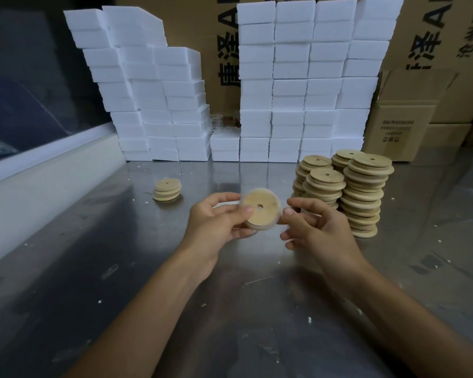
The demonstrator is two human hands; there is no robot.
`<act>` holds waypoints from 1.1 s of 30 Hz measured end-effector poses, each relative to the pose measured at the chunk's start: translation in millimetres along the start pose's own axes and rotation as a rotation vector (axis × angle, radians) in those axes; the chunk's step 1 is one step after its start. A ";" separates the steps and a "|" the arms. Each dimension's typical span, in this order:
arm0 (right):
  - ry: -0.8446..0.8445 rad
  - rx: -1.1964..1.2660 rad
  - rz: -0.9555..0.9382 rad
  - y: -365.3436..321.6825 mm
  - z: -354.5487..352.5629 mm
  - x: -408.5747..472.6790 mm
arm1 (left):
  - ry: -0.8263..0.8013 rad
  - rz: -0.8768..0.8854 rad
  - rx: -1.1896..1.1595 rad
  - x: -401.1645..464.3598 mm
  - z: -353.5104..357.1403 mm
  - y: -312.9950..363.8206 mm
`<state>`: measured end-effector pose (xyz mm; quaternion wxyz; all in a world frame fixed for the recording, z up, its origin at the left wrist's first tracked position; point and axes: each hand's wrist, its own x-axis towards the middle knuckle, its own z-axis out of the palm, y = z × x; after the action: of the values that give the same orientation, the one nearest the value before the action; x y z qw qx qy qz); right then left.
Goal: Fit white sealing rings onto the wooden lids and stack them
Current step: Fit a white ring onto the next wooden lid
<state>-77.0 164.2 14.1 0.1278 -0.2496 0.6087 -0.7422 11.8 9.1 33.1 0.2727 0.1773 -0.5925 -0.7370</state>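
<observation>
My left hand holds a round wooden lid with a centre hole, thumb on its face, above the steel table. A translucent white sealing ring blurs around the lid's rim. My right hand pinches the ring at the lid's right edge with thumb and forefinger. A short stack of lids stands on the table to the left. Several tall stacks of wooden lids stand to the right, just behind my right hand.
White foam blocks are piled in walls along the back of the steel table. Cardboard boxes stand behind and at the right. A pale ledge runs along the left edge. Small white crumbs lie scattered.
</observation>
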 end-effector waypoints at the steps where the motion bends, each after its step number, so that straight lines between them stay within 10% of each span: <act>1: 0.008 -0.013 0.023 0.3 0.1 -0.1 | 0.052 0.002 -0.028 3.8 -4.3 3.2; 10: 0.030 -0.218 0.062 17.3 2.4 2.8 | 0.513 -0.004 -0.122 78.2 -80.7 25.3; 33: 0.031 -0.274 0.057 20.6 4.6 4.9 | 0.603 -0.094 0.056 158.1 -141.8 8.8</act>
<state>-81.0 153.3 -4.2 0.1044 -0.2359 0.7131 -0.6519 -28.3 -199.0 18.1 0.3967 0.4226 -0.4962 -0.6464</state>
